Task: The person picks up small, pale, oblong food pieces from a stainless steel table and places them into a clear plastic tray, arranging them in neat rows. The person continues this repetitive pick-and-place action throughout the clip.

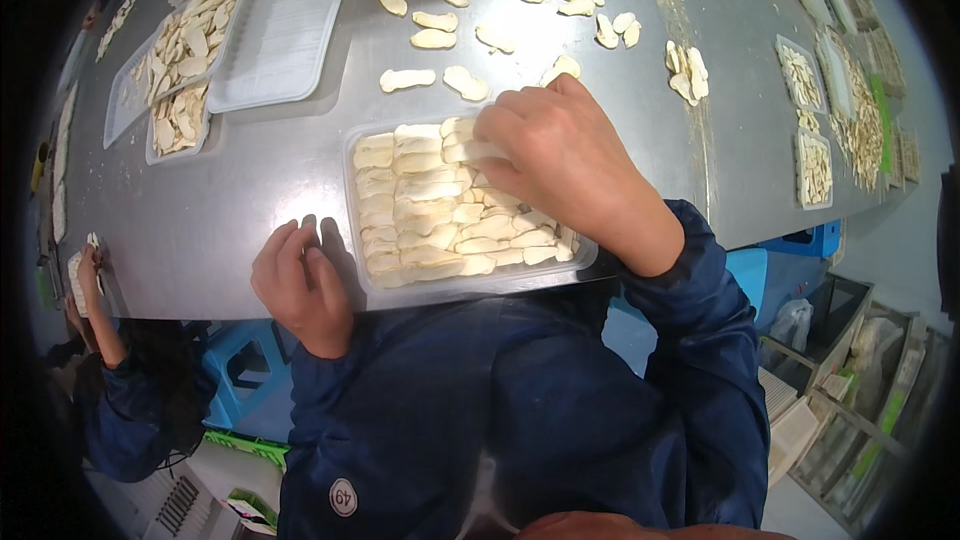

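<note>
A clear plastic tray (358, 270) sits at the near table edge in front of me, filled with overlapping rows of pale mushroom slices (427, 210). Over its far side, my right hand (559, 154) pinches a mushroom slice (484, 152) against the top rows; the fingers partly hide it. My left hand (304, 285) rests at the table edge just left of the tray, fingers loosely curled and apart, with nothing in them. Loose slices (433, 38) lie spread beyond the tray, and one slice (562, 67) shows just past my right knuckles.
Left, a large white tray (277, 37) stands beside a heaped tray of slices (199, 37). A small slice pile (686, 73) lies near a table seam. Filled trays (814, 169) stand far right. A co-worker's hand (88, 270) works at left. Blue stools (244, 367) stand below.
</note>
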Demonstrator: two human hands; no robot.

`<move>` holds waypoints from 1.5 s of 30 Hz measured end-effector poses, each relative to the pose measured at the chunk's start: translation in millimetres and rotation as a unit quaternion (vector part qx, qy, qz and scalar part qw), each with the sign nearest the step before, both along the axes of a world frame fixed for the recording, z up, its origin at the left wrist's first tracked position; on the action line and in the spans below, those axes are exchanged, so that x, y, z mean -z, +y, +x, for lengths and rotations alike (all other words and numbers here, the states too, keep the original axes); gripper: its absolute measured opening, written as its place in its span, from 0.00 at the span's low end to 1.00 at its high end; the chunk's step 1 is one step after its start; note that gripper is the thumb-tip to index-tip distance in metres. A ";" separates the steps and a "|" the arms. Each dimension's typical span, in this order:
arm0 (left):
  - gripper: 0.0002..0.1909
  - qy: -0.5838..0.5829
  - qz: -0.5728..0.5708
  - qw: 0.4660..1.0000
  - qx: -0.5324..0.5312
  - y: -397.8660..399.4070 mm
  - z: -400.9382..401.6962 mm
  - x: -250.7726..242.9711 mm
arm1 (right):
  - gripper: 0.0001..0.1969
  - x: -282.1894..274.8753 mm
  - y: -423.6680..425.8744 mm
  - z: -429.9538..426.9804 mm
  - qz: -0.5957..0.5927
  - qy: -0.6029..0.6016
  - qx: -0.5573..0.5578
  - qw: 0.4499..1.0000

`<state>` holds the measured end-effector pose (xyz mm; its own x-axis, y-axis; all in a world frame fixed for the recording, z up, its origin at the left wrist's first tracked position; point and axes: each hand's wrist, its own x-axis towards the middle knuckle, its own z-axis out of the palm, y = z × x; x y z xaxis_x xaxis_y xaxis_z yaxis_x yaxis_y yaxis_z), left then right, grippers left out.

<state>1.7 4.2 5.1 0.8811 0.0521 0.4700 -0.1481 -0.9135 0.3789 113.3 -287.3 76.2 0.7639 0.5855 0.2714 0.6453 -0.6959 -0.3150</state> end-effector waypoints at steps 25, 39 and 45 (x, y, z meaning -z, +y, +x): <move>0.27 -0.087 -0.112 0.989 -0.043 26.5 -1.9 16.8 | 0.10 -17.3 -35.6 104.0 0.066 0.016 0.031 0.997; 0.25 -0.062 -0.141 0.986 -0.057 21.4 0.5 15.0 | 0.14 27.7 -62.5 164.8 -0.103 0.041 0.238 0.965; 0.25 -0.069 -0.137 0.987 -0.055 23.5 -0.9 17.3 | 0.13 25.2 -62.0 156.5 -0.017 0.143 0.175 0.974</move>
